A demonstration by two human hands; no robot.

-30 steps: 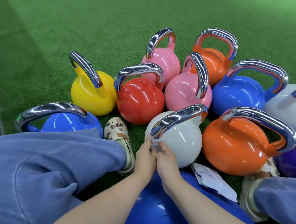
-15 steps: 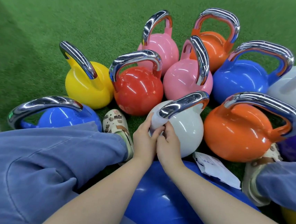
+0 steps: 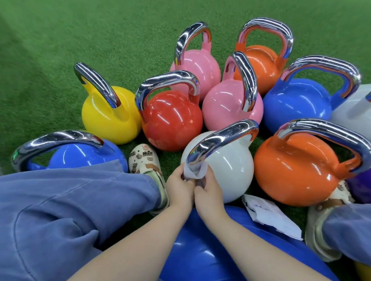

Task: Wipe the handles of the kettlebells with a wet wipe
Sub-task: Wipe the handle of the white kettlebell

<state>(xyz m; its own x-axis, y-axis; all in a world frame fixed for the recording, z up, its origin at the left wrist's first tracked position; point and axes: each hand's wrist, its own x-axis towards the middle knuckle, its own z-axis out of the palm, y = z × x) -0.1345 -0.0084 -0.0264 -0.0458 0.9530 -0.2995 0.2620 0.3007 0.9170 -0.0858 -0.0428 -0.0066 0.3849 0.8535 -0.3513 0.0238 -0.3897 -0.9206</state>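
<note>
Your arms bare, no sleeves | your trousers blue-grey, loose | your clogs cream, brown charms, "Nice" tag

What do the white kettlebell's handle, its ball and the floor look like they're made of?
The handle looks like polished chromed metal: mirror-bright with sharp streaked reflections. The white kettlebell body has a smooth glossy coat, paint or vinyl, showing soft highlights; what lies underneath cannot be told. The floor looks like green artificial turf, matte with fine fibrous grain.

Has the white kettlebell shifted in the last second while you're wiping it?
No. The white kettlebell sits in the same gap between the red kettlebell and the near orange kettlebell, handle angled as before; only the camera view shifted.
</note>
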